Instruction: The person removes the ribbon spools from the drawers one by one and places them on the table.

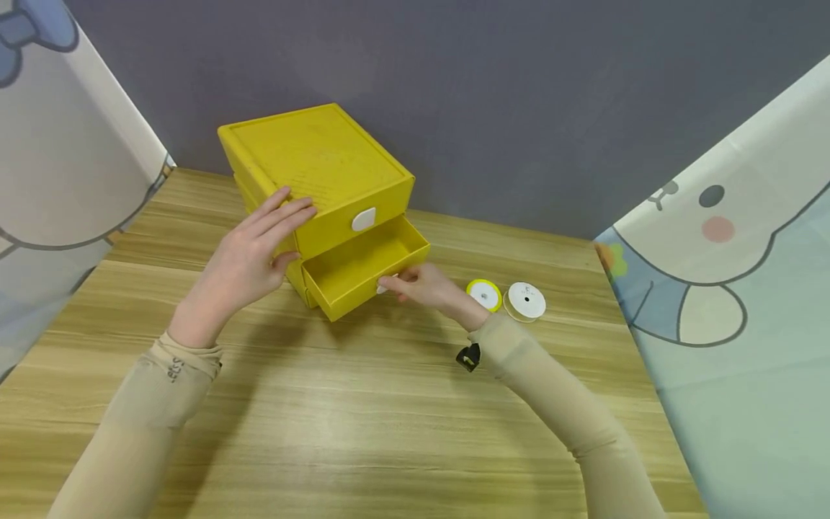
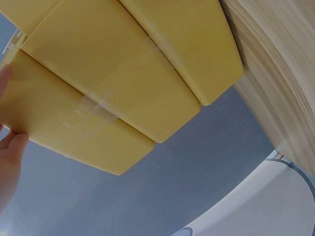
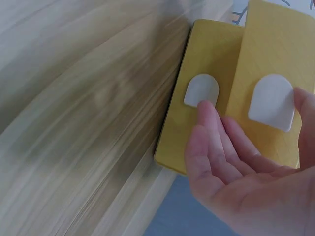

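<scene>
A yellow two-drawer box [image 1: 318, 155] stands at the back of the wooden table [image 1: 363, 418]. Its lower drawer [image 1: 359, 270] is pulled out and looks empty; the upper one, with a white handle [image 1: 364, 219], is closed. My left hand [image 1: 259, 245] lies with straight fingers against the box's left front corner, and the left wrist view shows the box's side [image 2: 128, 73] beside that hand [image 2: 10, 162]. My right hand [image 1: 424, 287] reaches the lower drawer's white handle [image 3: 201, 90]; a fingertip of this hand [image 3: 236, 162] touches it, the fingers only loosely bent.
Two ribbon spools lie right of the drawer, one yellow-rimmed [image 1: 484, 294] and one white [image 1: 526, 300]. Cartoon-print panels stand at the left [image 1: 58, 144] and right [image 1: 746, 288], and a grey wall [image 1: 519, 86] rises behind. A small black tag [image 1: 468, 356] sits at my right wrist.
</scene>
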The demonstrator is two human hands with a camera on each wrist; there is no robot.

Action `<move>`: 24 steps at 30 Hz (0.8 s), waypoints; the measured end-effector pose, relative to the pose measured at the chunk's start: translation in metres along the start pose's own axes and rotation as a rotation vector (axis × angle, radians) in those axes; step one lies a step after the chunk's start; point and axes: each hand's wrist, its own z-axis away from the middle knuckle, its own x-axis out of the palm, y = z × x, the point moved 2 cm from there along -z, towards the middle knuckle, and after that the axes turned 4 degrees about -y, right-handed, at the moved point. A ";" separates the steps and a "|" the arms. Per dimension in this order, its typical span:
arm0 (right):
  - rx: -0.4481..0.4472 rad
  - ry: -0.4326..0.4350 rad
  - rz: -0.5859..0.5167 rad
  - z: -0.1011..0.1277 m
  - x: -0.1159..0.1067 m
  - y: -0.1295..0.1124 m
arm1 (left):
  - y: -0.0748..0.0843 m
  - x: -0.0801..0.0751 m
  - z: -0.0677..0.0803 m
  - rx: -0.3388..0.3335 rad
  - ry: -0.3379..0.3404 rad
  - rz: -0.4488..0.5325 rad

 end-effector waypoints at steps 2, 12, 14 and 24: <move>0.016 0.011 -0.022 -0.007 0.004 -0.005 | -0.001 0.000 0.001 -0.005 0.003 -0.002; 0.050 0.032 -0.067 -0.033 0.014 -0.025 | -0.002 -0.001 0.002 -0.010 0.006 -0.013; 0.048 0.035 -0.078 -0.037 0.015 -0.027 | -0.002 -0.001 0.002 -0.009 0.005 -0.016; -0.022 0.056 -0.093 -0.057 0.017 -0.026 | -0.002 0.000 0.004 -0.004 0.015 -0.017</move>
